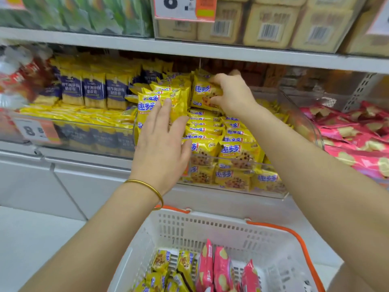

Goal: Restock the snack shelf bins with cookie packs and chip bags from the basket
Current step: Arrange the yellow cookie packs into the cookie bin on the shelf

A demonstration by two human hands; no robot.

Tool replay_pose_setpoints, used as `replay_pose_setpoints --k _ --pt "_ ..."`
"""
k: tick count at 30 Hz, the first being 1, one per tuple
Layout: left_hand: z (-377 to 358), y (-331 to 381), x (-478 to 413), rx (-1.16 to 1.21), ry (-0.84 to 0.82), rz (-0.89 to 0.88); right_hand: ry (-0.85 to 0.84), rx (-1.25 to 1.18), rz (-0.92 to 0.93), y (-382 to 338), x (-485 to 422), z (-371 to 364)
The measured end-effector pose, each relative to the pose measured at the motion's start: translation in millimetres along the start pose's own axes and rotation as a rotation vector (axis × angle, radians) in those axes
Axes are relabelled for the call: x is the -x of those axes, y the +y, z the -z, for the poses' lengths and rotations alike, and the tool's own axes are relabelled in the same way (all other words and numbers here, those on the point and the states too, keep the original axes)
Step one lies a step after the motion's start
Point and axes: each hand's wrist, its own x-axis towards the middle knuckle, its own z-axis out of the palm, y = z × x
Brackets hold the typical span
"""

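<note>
A clear bin (303,114) on the middle shelf is piled with yellow cookie packs (237,152). My right hand (233,93) is shut on one yellow cookie pack (201,92) and holds it upright at the back of the pile. My left hand (162,140) is open with fingers spread, its fingertips resting against upright yellow packs (151,102) at the bin's left side. Below, a white basket (210,226) with orange handles holds more yellow cookie packs (168,270) and pink chip bags (221,268).
Left of the bin stand navy-and-yellow biscuit packs (94,91) behind a price tag (33,131). Pink chip bags (353,133) fill the bin to the right. The upper shelf carries beige boxed biscuits (273,24) and green bags (84,13).
</note>
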Motion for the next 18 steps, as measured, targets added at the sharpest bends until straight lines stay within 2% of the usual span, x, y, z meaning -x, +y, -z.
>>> replay_pose_setpoints --k 4,11,18 --pt "-3.8 1.6 -3.3 -0.033 0.001 0.018 0.098 -0.006 0.058 0.6 -1.8 -9.9" --pt "-5.0 -4.1 -0.5 -0.055 -0.023 -0.018 0.018 0.032 0.074 8.2 6.5 -8.8" --pt "18.0 7.9 14.5 -0.032 0.058 -0.100 0.181 -0.025 0.158 3.8 55.8 25.6"
